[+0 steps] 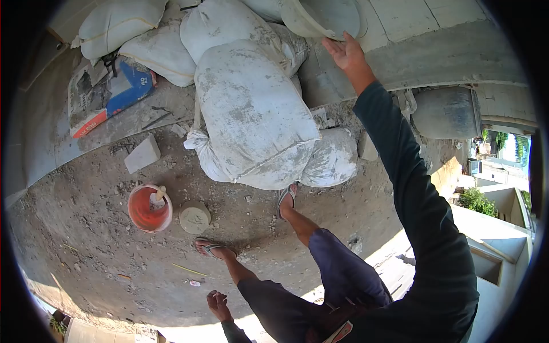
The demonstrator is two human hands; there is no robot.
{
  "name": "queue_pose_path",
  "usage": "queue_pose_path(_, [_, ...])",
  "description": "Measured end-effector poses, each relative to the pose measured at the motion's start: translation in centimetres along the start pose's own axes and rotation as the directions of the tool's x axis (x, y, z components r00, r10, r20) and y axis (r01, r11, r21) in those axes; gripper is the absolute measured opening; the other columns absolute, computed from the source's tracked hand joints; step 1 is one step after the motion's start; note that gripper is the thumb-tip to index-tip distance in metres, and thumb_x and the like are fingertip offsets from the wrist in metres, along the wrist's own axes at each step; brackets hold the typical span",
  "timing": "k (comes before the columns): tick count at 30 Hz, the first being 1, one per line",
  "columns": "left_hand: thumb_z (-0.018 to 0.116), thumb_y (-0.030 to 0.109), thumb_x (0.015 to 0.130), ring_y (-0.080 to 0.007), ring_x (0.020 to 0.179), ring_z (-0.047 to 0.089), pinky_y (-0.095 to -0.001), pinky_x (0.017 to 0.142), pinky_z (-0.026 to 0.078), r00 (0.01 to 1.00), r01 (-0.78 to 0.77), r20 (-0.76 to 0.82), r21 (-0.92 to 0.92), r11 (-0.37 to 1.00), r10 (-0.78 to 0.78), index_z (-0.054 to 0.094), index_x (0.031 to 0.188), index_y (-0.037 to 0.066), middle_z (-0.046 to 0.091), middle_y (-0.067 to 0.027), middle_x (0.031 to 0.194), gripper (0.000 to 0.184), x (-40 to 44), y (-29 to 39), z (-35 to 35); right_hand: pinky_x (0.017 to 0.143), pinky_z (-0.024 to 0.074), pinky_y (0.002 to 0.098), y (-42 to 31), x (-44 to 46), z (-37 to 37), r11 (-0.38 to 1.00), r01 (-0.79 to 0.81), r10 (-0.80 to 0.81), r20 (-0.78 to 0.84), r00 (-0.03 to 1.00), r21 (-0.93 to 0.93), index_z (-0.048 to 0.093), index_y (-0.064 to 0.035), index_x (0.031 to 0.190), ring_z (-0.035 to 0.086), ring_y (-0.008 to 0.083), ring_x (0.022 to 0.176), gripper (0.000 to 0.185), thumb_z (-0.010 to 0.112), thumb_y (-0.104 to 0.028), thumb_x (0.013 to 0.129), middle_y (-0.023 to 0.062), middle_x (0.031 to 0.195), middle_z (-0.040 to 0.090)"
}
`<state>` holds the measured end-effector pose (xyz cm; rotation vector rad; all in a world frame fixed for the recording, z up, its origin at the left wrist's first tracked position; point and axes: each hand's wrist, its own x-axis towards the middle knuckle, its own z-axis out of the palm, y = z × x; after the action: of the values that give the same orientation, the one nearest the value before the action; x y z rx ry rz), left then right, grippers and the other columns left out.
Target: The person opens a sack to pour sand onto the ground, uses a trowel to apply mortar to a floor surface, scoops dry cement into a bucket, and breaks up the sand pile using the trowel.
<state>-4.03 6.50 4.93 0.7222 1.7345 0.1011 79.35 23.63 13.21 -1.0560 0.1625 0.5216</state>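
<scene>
One wide, round, off-white basin, plastic by the look of it (pixel 302 22), is up at the top of the view, next to the stuffed white woven sacks (pixel 251 108) and by the grey concrete ledge (pixel 412 66). The right hand (pixel 347 59) is right at its near rim, palm showing, fingers fairly wide and not wrapped around anything. Looks like fingertip contact to me, but whether they're bearing any weight, I can't tell. The left hand (pixel 219 306) is down low, well apart from the basin, fingers loosely curled. Can't see anything in it, and can't tell how tightly they're closed.

Handling-wise, I'd guess the basin is pretty light if there's nothing in it, though part of it is out of frame, so no promises. Walls are probably stiff enough to keep their shape, with a bit of flex if you only pinch one side. Doubt it's fragile. The smudges on it look like dust or dried mix, so bare fingers could slide a little.

Best hold, imo: both hands on opposite sides of the rim, fingers hooked under the lip, thumbs over the top. One-handed at the edge, it'd likely tip or twist.
</scene>
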Motion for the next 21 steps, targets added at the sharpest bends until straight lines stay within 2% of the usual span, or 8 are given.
queue_pose_path(3, [0.058, 0.029, 0.091, -0.0144, 0.081, 0.057, -0.0336, 0.072, 0.044, 0.989, -0.128, 0.079, 0.017, 0.992, 0.127, 0.055, 0.106, 0.012, 0.057, -0.0015, 0.087, 0.023, 4.2, 7.0, 6.4, 0.096, 0.0447, 0.0514, 2.0, -2.7, -0.1, 0.84, -0.125, 0.154, 0.01, 0.988, -0.528, 0.029, 0.007, 0.138, 0.044, 0.0382, 0.121, 0.078, 0.057, -0.048, 0.089, 0.0248, 0.128, 0.044])
queue_pose_path(5, [0.058, 0.036, 0.09, -0.0128, 0.082, 0.056, -0.0323, 0.072, 0.044, 0.968, -0.219, 0.121, -0.01, 0.976, 0.218, 0.057, 0.105, 0.013, 0.058, -0.0003, 0.089, 0.027, 7.3, 11.7, 11.9, 0.094, 0.0437, 0.0483, 4.5, -4.1, -3.7, 0.507, -0.094, 0.262, 0.05, 0.964, -0.857, 0.038, 0.0052, 0.136, 0.046, 0.035, 0.12, 0.083, 0.058, -0.057, 0.085, 0.0233, 0.128, 0.046])
queue_pose_path(8, [0.048, 0.056, 0.091, -0.0182, 0.098, 0.055, -0.0372, 0.079, 0.044, 0.952, -0.205, 0.233, -0.006, 0.979, 0.2, 0.052, 0.124, 0.013, 0.058, -0.0046, 0.105, 0.054, 12.4, 17.5, 19.9, 0.09, 0.0441, 0.0436, 7.6, -5.5, -9.8, 0.097, -0.114, 0.366, -0.071, 0.928, -0.989, 0.048, 0.0032, 0.13, 0.052, 0.0317, 0.113, 0.084, 0.059, -0.064, 0.081, 0.0203, 0.122, 0.054])
queue_pose_path(13, [0.046, 0.062, 0.089, -0.0314, 0.109, 0.049, -0.0454, 0.09, 0.04, 0.944, -0.159, 0.256, -0.204, 0.966, 0.209, 0.043, 0.132, 0.003, 0.051, -0.0171, 0.121, 0.073, 16.8, 22.3, 32.1, 0.086, 0.0466, 0.0345, 12.0, -6.7, -16.1, 0.146, -0.35, 0.516, -0.231, 0.825, -0.925, 0.05, 0.0004, 0.13, 0.058, 0.0231, 0.107, 0.083, 0.051, -0.069, 0.083, 0.0153, 0.12, 0.059])
queue_pose_path(14, [0.047, 0.062, 0.089, -0.032, 0.108, 0.048, -0.0444, 0.09, 0.039, 0.951, -0.2, 0.189, -0.234, 0.952, 0.246, 0.043, 0.131, 0.001, 0.05, -0.0193, 0.122, 0.074, 16.9, 22.7, 34.0, 0.088, 0.0463, 0.0359, 12.6, -7.0, -16.2, 0.328, -0.361, 0.557, -0.13, 0.82, -0.873, 0.05, 0.0001, 0.13, 0.057, 0.0228, 0.108, 0.085, 0.049, -0.071, 0.083, 0.0151, 0.122, 0.058])
queue_pose_path(15, [0.048, 0.061, 0.089, -0.0323, 0.108, 0.048, -0.0425, 0.09, 0.04, 0.94, -0.326, 0.088, -0.062, 0.943, 0.331, 0.042, 0.128, -0.002, 0.049, -0.0214, 0.121, 0.075, 18.3, 21.8, 35.1, 0.09, 0.046, 0.0373, 13.1, -7.3, -16.5, 0.494, -0.374, 0.574, -0.028, 0.818, -0.785, 0.049, -0.0002, 0.131, 0.057, 0.0225, 0.11, 0.087, 0.048, -0.072, 0.083, 0.0149, 0.124, 0.057])
queue_pose_path(17, [0.05, 0.061, 0.088, -0.0325, 0.107, 0.047, -0.0406, 0.089, 0.04, 0.911, -0.408, -0.007, 0.121, 0.905, 0.411, 0.042, 0.126, -0.005, 0.048, -0.0236, 0.12, 0.076, 19.9, 20.4, 36.0, 0.096, 0.042, 0.0406, 14.0, -6.8, -18.0, 0.497, -0.404, 0.613, -0.018, 0.79, -0.768, 0.047, 0.0005, 0.133, 0.054, 0.0258, 0.115, 0.091, 0.048, -0.074, 0.081, 0.0153, 0.127, 0.055])
queue_pose_path(21, [0.051, 0.055, 0.091, -0.0307, 0.099, 0.05, -0.0383, 0.088, 0.04, 0.907, -0.379, 0.128, -0.17, 0.91, 0.401, 0.044, 0.122, -0.007, 0.053, -0.024, 0.107, 0.07, 17.2, 20.7, 33.4, 0.101, 0.0371, 0.0361, 15.3, -7.4, -18.4, 0.576, -0.252, 0.341, -0.052, 0.939, -0.778, 0.045, 0.0022, 0.134, 0.052, 0.0258, 0.118, 0.087, 0.054, -0.067, 0.083, 0.0159, 0.13, 0.054])
